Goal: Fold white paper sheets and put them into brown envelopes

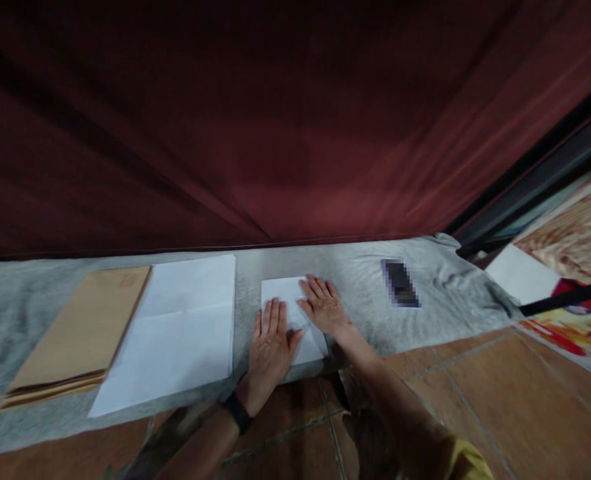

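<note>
A small folded white paper [281, 293] lies on a grey cloth [355, 280] spread over the floor. My left hand [270, 340] rests flat on the paper's near left part, fingers stretched out together. My right hand [322, 305] lies flat on its right side, fingers spread and pointing to the far left. Both hands press on the paper and hold nothing. A dark band sits on my left wrist [237, 411].
A stack of larger white sheets [175, 330] lies left of the folded paper, with a pile of brown envelopes [78, 333] further left. A dark phone [401, 283] lies on the cloth to the right. A dark red curtain [275, 120] hangs behind. Brown floor tiles [475, 393] are nearest me.
</note>
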{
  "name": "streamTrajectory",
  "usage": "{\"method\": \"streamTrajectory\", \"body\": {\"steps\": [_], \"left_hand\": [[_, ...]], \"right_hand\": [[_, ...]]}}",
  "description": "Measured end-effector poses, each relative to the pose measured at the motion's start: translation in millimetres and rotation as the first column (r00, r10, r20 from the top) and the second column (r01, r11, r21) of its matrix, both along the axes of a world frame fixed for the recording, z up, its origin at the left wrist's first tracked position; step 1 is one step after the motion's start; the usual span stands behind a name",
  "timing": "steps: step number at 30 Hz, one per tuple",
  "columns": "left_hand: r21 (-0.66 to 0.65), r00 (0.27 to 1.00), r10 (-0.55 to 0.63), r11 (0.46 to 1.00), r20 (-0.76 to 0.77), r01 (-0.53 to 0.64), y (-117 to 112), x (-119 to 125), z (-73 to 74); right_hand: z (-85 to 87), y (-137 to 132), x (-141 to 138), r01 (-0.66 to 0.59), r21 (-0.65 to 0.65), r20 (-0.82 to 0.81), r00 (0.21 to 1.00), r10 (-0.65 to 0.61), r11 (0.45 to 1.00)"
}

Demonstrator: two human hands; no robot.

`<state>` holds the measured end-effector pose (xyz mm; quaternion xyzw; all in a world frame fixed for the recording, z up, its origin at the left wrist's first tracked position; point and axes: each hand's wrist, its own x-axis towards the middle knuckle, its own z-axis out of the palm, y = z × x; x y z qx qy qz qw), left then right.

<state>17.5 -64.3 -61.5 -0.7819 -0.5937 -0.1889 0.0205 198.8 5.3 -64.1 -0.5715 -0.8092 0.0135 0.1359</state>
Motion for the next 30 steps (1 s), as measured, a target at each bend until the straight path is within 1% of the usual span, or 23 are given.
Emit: {"method": "streamTrajectory", "body": {"steps": [3, 6, 9, 11, 12, 14, 16, 18, 19, 21, 27, 30], "left_hand": [[-0.038, 0.996, -0.081, 0.996, -0.031, 0.080, -11, -2, 5.0], [-0.052, 0.990, -0.129, 0.991, -0.050, 0.126, -20, -5, 9.6], [-0.052, 0.987, -0.143, 0.989, -0.075, 0.139, -25, -5, 12.2], [-0.047, 0.986, -0.142, 0.989, -0.087, 0.139, -26, -5, 12.7], [-0.041, 0.986, -0.141, 0.990, -0.093, 0.138, -26, -4, 12.5], [-0.031, 0.984, -0.144, 0.989, -0.106, 0.142, -26, -3, 10.9], [-0.021, 0.982, -0.150, 0.989, -0.118, 0.149, -26, -3, 8.0], [-0.015, 0.980, -0.158, 0.987, -0.118, 0.157, -26, -4, 4.9], [-0.011, 0.980, -0.161, 0.987, -0.115, 0.161, -26, -4, 3.6], [-0.006, 0.980, -0.167, 0.986, -0.106, 0.167, -27, -5, 2.3], [-0.017, 0.976, -0.188, 0.982, -0.111, 0.188, -33, -7, 2.5], [-0.007, 0.967, -0.218, 0.976, -0.133, 0.219, -37, -9, 0.5]], "right_hand": [[-3.0, 1, 1, -0.007, 0.009, -0.025, 1.000, 0.008, 1.000], [-1.5, 3, 2, 0.000, -0.014, -0.020, 1.000, -0.001, 1.000], [4.7, 3, -2, 0.010, -0.006, -0.026, 1.000, -0.010, 1.000], [10.4, 2, -11, -0.011, -0.004, -0.041, 0.999, 0.011, 1.000], [13.4, 0, -17, -0.049, -0.013, -0.051, 0.997, 0.049, 0.999], [18.4, -3, -31, -0.204, -0.048, -0.075, 0.977, 0.200, 0.978], [21.6, -5, -44, -0.376, -0.079, -0.084, 0.926, 0.369, 0.923], [22.9, -5, -54, -0.449, -0.095, -0.076, 0.893, 0.443, 0.889], [22.9, -4, -57, -0.453, -0.101, -0.068, 0.891, 0.448, 0.886], [21.9, 0, -60, -0.422, -0.109, -0.050, 0.907, 0.419, 0.900], [13.7, 13, -65, -0.297, -0.091, -0.017, 0.955, 0.297, 0.950], [10.2, 18, -65, -0.209, -0.065, -0.007, 0.978, 0.209, 0.976]]}}
